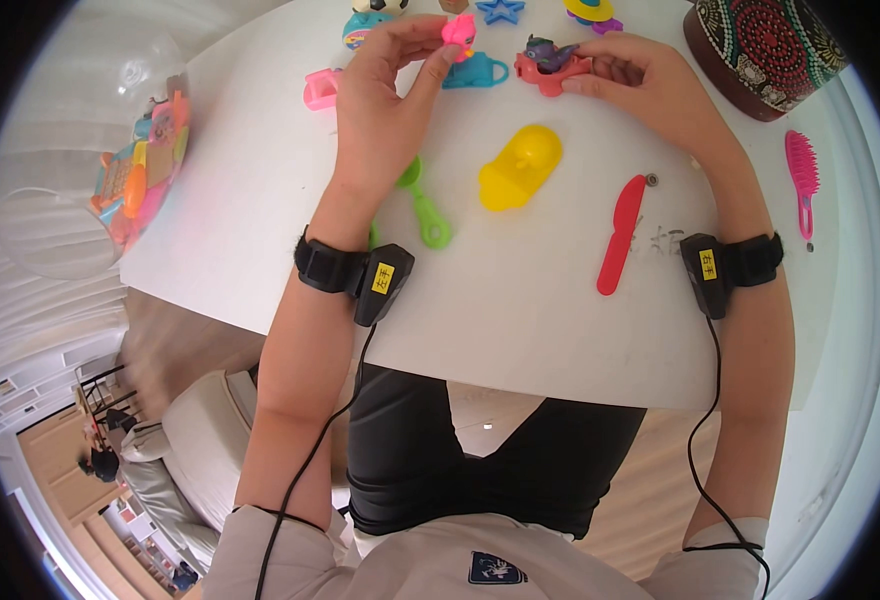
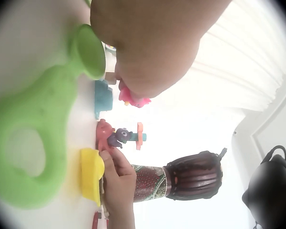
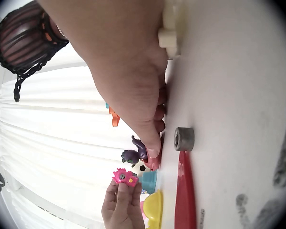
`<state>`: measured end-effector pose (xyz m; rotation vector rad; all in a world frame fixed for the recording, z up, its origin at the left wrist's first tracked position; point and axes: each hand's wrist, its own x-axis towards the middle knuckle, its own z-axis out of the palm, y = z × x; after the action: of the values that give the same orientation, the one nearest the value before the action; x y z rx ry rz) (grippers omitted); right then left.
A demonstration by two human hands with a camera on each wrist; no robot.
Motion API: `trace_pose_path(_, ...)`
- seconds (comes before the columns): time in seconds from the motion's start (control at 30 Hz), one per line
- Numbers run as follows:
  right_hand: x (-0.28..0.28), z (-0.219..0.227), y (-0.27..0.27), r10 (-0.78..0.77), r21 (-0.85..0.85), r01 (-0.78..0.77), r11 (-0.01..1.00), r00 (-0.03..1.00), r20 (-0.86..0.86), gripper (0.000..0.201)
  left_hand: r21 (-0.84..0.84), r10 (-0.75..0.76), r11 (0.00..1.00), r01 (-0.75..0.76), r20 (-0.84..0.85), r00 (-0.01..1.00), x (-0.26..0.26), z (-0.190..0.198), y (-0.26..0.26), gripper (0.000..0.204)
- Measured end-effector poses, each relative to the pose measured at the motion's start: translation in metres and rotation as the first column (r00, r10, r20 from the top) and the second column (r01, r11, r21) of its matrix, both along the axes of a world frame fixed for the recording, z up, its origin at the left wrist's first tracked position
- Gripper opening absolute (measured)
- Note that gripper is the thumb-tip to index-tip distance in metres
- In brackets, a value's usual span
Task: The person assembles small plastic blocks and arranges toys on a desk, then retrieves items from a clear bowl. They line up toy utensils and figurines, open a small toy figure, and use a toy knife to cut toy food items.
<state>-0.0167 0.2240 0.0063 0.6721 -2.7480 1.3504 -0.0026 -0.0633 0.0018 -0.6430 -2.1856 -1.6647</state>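
Observation:
My left hand (image 1: 390, 100) pinches a small pink figure (image 1: 458, 32) between thumb and fingers, raised above a teal toy (image 1: 475, 71). In the right wrist view the pink figure (image 3: 126, 177) shows at the fingertips. My right hand (image 1: 650, 85) grips a coral-red toy (image 1: 550, 80) at its right side; a dark purple figure (image 1: 548, 54) sits on it. The left wrist view shows the purple figure (image 2: 119, 137) upright on the red toy (image 2: 104, 131), beside the right hand's fingers.
Nearer the body lie a yellow toy (image 1: 522, 168), a green spoon-like toy (image 1: 430, 220) and a red toy knife (image 1: 622, 235). A pink toy (image 1: 322, 89) is left, a pink brush (image 1: 802, 180) right. A patterned drum-like object (image 1: 760, 50) stands back right; a clear container (image 1: 90, 170) far left.

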Motion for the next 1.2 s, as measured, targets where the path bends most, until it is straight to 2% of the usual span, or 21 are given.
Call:
trace_pose_path(0.07,0.000,-0.001,0.002,-0.001,-0.001,0.001,1.000,1.000,-0.010,0.041,-0.003,-0.017,1.000,0.017,0.037,0.999,0.002,0.002,0.002,0.041)
trace_pose_path(0.2,0.000,0.000,0.002,0.008,-0.018,-0.008,1.000,1.000,0.013,0.041,-0.008,-0.010,1.000,0.010,0.028,1.000,0.000,-0.001,0.004,0.033)
trace_pose_path(0.27,0.001,-0.001,0.002,-0.001,-0.012,0.001,1.000,1.000,0.007,0.041,-0.203,0.020,0.979,-0.032,-0.056,0.998,-0.002,-0.003,0.001,0.039)
trace_pose_path(0.37,0.003,-0.001,0.000,-0.012,-0.008,0.012,1.000,1.000,0.001,0.041,-0.225,0.023,0.974,-0.038,-0.069,0.997,0.000,-0.003,0.000,0.041)
trace_pose_path(0.43,0.002,0.000,0.001,-0.010,0.056,0.010,0.998,1.000,-0.001,0.031,-0.233,0.014,0.972,-0.030,-0.071,0.997,0.002,-0.002,0.001,0.043)
trace_pose_path(0.67,0.002,0.001,0.000,0.008,0.021,-0.009,1.000,1.000,0.015,0.032,-0.259,0.015,0.965,-0.027,-0.048,0.999,0.005,0.000,0.001,0.054)
trace_pose_path(0.9,0.002,-0.003,0.002,0.002,-0.020,-0.002,1.000,1.000,-0.014,0.039,-0.248,-0.025,0.968,0.023,-0.006,1.000,0.008,0.004,0.007,0.055)
trace_pose_path(0.97,0.002,-0.003,0.003,0.005,-0.024,-0.005,1.000,1.000,-0.021,0.039,-0.200,0.070,0.976,-0.082,-0.067,0.995,0.014,0.012,0.021,0.047)
trace_pose_path(1.0,0.003,-0.004,0.002,0.013,-0.044,-0.014,0.999,1.000,-0.014,0.040,-0.199,0.068,0.977,-0.079,-0.064,0.996,0.014,0.018,0.021,0.047)
trace_pose_path(1.07,0.004,-0.004,0.002,0.018,-0.064,-0.018,0.998,1.000,-0.006,0.041,-0.303,0.015,0.951,-0.057,-0.140,0.990,0.011,0.026,0.022,0.071)
trace_pose_path(1.13,0.005,-0.002,0.001,-0.006,0.047,0.007,0.999,1.000,-0.025,0.033,-0.293,0.042,0.953,-0.078,-0.127,0.991,0.013,0.025,0.024,0.064)
trace_pose_path(1.2,0.004,0.001,0.001,-0.012,0.056,0.013,0.998,1.000,-0.014,0.033,-0.286,0.071,0.953,-0.101,-0.113,0.991,0.009,0.019,0.022,0.057)
